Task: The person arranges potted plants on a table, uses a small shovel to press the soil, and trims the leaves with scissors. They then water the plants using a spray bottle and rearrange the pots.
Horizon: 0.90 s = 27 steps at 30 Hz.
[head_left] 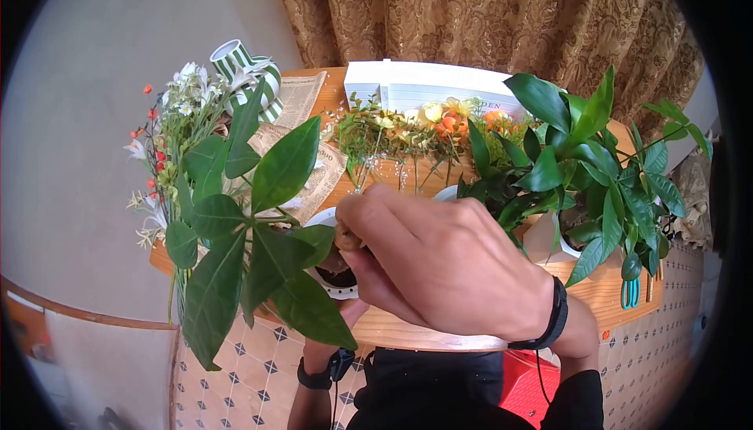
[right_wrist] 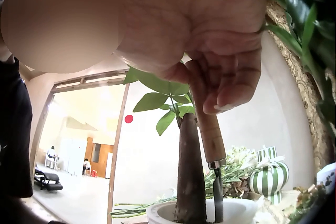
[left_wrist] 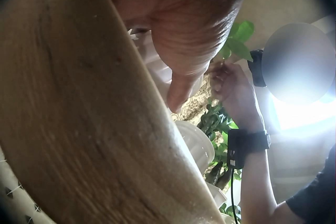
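A potted plant with broad green leaves (head_left: 286, 165) stands at the table's front edge, its thick brown trunk (right_wrist: 190, 176) rising from a white pot (right_wrist: 157, 212). My right hand (head_left: 463, 265) is above the pot and grips the wooden handle of a small hand trowel (right_wrist: 212, 142). The narrow metal blade points down into the pot beside the trunk, its tip hidden behind the rim. Low at the pot's near side, my left hand (left_wrist: 194, 29) holds the pot's wall, thumb extended along it. Most of that hand is hidden in the head view.
Cut flowers and a green-striped vase (head_left: 271, 89) lie at the left on printed paper (head_left: 302, 100). Orange and yellow flowers (head_left: 447, 120) lie before a white box (head_left: 439, 81). More leafy potted plants (head_left: 596, 171) crowd the right, near blue-handled scissors (head_left: 630, 293).
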{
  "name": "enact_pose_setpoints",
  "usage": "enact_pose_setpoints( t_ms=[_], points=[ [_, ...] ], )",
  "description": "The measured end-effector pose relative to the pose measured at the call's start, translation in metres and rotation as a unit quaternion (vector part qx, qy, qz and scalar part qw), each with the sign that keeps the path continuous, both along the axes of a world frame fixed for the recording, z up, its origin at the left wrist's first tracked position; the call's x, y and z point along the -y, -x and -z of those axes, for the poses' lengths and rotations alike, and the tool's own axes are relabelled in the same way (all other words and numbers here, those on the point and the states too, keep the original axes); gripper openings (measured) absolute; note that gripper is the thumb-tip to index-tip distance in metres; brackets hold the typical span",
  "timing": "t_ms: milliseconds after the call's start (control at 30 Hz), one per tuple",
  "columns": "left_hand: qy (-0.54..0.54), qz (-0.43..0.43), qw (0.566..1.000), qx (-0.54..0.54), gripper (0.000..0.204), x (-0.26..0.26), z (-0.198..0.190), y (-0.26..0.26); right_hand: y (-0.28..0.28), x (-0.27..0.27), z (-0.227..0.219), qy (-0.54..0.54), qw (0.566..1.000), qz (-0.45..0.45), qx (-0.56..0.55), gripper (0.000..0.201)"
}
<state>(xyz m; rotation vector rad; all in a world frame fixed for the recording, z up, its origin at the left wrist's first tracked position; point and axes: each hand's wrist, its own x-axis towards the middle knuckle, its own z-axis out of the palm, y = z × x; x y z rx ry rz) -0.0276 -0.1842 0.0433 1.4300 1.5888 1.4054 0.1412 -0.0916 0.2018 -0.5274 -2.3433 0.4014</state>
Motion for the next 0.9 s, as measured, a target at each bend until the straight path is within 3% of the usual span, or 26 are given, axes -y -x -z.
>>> enact_pose_setpoints(
  t_ms=[100, 267, 900],
  points=[
    [-0.017, 0.005, 1.0, 0.008, 0.089, 0.0, 0.0, -0.003, -0.001, 0.0, -0.001, 0.002, 0.999, 0.007, -0.031, 0.026],
    [0.11, -0.019, 0.976, 0.189, 0.089, 0.001, -0.009, -0.007, -0.001, -0.001, 0.004, -0.016, 1.0, 0.009, -0.014, 0.027],
    [0.07, -0.033, 0.99, 0.114, 0.075, 0.008, 0.017, 0.001, -0.001, 0.001, -0.001, -0.012, 0.999, 0.025, -0.017, 0.026]
  ],
)
